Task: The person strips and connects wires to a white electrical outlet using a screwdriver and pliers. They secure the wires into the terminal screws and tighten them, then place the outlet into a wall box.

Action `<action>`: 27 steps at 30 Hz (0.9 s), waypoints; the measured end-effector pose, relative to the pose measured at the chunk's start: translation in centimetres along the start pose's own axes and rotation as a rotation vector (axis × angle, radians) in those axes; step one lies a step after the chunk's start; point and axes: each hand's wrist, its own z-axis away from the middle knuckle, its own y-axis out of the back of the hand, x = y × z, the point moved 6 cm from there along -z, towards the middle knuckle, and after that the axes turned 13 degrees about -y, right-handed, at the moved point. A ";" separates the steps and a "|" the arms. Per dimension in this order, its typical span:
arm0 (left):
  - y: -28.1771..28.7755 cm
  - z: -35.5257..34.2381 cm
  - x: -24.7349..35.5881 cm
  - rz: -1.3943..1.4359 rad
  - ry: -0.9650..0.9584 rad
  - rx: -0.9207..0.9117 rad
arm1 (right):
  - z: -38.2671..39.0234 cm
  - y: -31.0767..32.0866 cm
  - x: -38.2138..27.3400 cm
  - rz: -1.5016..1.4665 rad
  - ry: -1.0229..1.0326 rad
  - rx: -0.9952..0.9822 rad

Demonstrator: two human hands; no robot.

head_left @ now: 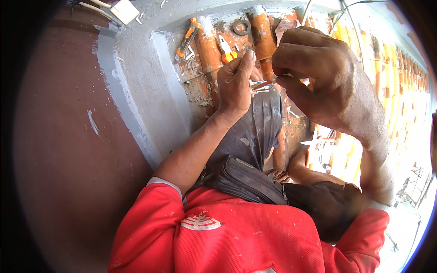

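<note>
Before my knees, both hands are at work on a short bundle of thin wires [260,85], white and reddish-brown, that spans the gap between them. My left hand [236,86] is closed around the bundle with its thumb pointing up. At the other end, my right hand [321,68] pinches the wire tips between thumb and fingers; exactly what lies in the pinch is too small to make out. Just beyond my left hand lie pliers [226,51] with orange grips. An orange and dark utility knife [187,38] rests farther left, and a grey roll of tape [241,27] sits behind.
I sit on a roof of orange clay tiles [260,34], strewn with scraps and debris. A grey-painted ledge [136,59] and a brown wall [68,136] run along my left. At the upper left is a white box [124,11] with cables. Loose cables [350,18] hang beyond my right hand.
</note>
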 end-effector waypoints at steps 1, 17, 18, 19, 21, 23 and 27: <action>0.0 0.0 0.0 -0.009 -0.004 -0.013 | -0.1 0.0 -0.1 -0.001 0.007 -0.006; -0.4 0.3 0.4 -0.136 -0.254 -0.126 | -2.8 1.7 -2.7 0.153 -0.196 -0.583; -0.4 0.4 0.8 -0.230 -0.332 -0.155 | -3.0 1.6 -2.8 0.150 -0.239 -0.617; -0.3 0.4 0.6 -0.190 -0.322 -0.150 | -3.2 1.4 -2.8 0.147 -0.284 -0.647; -0.1 0.5 0.7 -0.239 -0.368 -0.168 | -3.6 1.0 -3.2 0.142 -0.382 -0.699; 0.0 0.6 0.7 -0.280 -0.409 -0.182 | -4.1 0.7 -3.6 0.138 -0.525 -0.754; -0.1 0.6 1.0 -0.323 -0.490 -0.216 | -4.8 0.4 -4.1 0.176 -0.852 -0.822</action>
